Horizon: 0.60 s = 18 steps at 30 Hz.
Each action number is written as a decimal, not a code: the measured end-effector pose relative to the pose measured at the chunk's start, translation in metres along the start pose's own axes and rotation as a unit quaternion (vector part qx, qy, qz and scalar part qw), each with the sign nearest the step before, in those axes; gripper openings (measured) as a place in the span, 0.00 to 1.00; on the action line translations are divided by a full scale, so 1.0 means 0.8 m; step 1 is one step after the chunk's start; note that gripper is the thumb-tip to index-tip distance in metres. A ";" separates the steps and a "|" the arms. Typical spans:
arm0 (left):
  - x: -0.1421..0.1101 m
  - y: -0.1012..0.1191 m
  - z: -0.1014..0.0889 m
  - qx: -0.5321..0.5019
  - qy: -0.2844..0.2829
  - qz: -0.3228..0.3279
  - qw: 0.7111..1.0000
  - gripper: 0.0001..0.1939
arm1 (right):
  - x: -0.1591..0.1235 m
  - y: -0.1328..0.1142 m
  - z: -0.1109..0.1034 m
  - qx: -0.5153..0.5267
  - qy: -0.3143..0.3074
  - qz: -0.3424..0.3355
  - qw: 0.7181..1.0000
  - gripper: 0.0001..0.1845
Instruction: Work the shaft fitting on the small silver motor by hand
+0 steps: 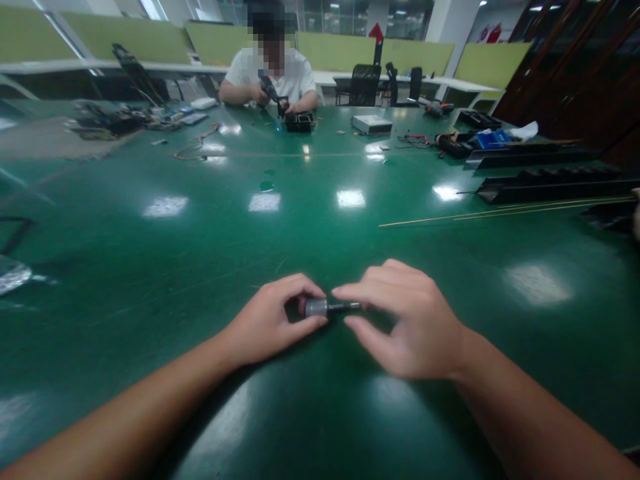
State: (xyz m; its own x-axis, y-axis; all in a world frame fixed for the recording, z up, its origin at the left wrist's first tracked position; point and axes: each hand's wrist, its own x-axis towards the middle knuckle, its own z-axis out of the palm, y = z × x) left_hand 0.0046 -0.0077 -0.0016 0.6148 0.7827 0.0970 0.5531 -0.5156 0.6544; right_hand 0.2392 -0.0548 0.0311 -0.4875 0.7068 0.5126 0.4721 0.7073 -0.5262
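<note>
The left hand (273,317) curls around the fat gray end of a small tool (316,307), with the thumb on the near side. The tool lies on its side just above or on the green desk (320,240), and its thin black stick points to the right hand (407,320). That hand is part open, thumb and pointer finger apart. I can't tell if it touches the tip.
</note>
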 end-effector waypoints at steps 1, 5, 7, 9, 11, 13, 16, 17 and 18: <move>-0.001 0.000 0.000 0.000 0.000 0.000 1.000 0.10 | 0.003 0.009 0.005 -0.012 -0.023 0.025 0.999 0.17; -0.004 0.000 0.000 0.003 0.003 0.005 1.000 0.10 | 0.004 0.036 0.027 -0.025 -0.087 0.076 0.993 0.15; -0.006 0.000 0.000 0.002 0.008 0.008 1.000 0.10 | 0.004 0.042 0.037 -0.020 -0.095 0.097 0.991 0.13; -0.008 -0.001 0.000 -0.001 0.009 0.009 1.000 0.10 | 0.005 0.042 0.042 -0.012 -0.097 0.107 0.989 0.13; -0.008 -0.001 0.000 -0.003 0.006 0.009 1.000 0.10 | 0.008 0.031 0.039 -0.002 -0.086 0.102 0.991 0.13; -0.009 -0.002 -0.001 -0.003 0.005 0.010 1.000 0.10 | 0.008 0.016 0.032 0.019 -0.049 0.082 0.995 0.11; -0.009 -0.002 -0.002 -0.001 0.003 0.013 1.000 0.10 | -0.001 0.020 0.035 0.110 0.021 0.024 0.993 0.11; -0.008 -0.002 -0.002 -0.002 0.003 0.014 1.000 0.10 | -0.007 0.036 0.044 0.163 0.027 0.010 0.986 0.14; -0.008 -0.002 -0.002 -0.003 0.003 0.014 1.000 0.10 | -0.014 0.061 0.057 0.207 0.030 0.019 0.978 0.17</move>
State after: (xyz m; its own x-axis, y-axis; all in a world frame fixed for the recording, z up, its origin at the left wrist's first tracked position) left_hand -0.0014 -0.0112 -0.0021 0.6268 0.7699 0.1196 0.5319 -0.5350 0.6564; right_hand 0.2345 -0.0290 -0.0311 -0.4252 0.7409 0.5198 0.1460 0.6229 -0.7685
